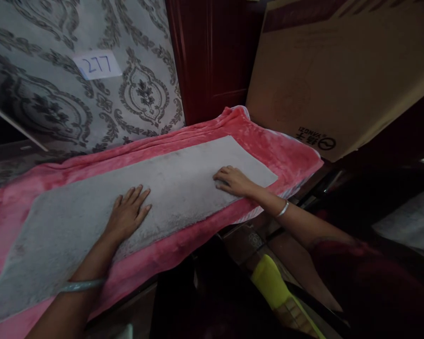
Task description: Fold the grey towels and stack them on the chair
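A long grey towel (pixel 183 174) lies flat on a pink fleece blanket (pixel 289 155) spread over a surface in front of me. My left hand (pixel 129 213) rests palm down on the towel's near middle, fingers stretched out and spread. My right hand (pixel 233 180) lies flat on the towel nearer its right end, fingers pointing left and slightly curled. Neither hand holds anything. Each wrist wears a bangle.
A patterned grey wall with a paper label reading 277 (pixel 97 64) stands behind the blanket. A dark red door panel (pixel 212 56) and a large cardboard box (pixel 339 80) stand at the back right. A yellow-green object (pixel 273 285) lies below the edge.
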The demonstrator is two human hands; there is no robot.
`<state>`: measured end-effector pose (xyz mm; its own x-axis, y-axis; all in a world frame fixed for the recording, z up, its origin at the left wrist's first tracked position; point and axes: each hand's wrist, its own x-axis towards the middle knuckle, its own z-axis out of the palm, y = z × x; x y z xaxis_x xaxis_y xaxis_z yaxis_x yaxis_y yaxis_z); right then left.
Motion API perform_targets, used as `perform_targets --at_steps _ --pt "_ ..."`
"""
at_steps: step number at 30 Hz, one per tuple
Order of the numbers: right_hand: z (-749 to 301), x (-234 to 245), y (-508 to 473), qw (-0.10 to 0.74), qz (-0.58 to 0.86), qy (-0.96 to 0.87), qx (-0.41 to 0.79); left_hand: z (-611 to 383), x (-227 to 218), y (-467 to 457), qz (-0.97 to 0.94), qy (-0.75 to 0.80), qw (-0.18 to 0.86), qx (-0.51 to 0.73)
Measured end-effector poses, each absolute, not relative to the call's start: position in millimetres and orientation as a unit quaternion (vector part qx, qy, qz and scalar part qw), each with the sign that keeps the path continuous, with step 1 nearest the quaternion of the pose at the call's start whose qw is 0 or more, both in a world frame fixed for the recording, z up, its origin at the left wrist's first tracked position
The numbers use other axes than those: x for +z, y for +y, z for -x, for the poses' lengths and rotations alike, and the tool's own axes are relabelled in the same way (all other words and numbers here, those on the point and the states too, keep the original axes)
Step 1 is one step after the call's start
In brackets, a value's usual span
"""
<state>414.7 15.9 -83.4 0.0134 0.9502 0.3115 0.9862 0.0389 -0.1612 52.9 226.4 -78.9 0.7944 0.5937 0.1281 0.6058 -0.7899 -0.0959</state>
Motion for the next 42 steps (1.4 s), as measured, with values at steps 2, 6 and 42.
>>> perform_targets --at_steps 2,6,42 --pt "-427 -83 20 0.148 0.748 -0.645 -0.051 -52 -74 226 0.927 -0.367 0.068 -0.047" --pt "-449 -68 19 0.113 0.856 -0.499 -0.072 -53 -62 233 0.87 -0.481 0.063 -0.093" --pt "-533 -90 133 0.102 0.876 -0.471 -0.011 -95 -57 396 0.901 -0.433 0.019 0.002"
